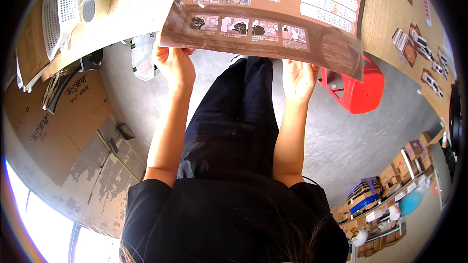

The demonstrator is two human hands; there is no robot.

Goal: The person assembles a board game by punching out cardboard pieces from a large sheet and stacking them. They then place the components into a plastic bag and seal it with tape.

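Note:
A large brown printed sheet with small pictures and rows of symbols spans the upper middle, its near edge hanging past the table. Clear, shiny plastic film lies over at least its lower part and sticks out at the right corner. My left hand pinches the sheet's near left corner, thumb and fingers closed on the edge. Under the near edge towards the right, my right hand has its palm turned up and its fingers curled against the sheet. Its fingertips are partly hidden behind the sheet.
On the wooden table are a white perforated basket and a tape roll at left, and small cards at right. A red stool stands below the table's right side. Cardboard boxes fill shelving at lower right.

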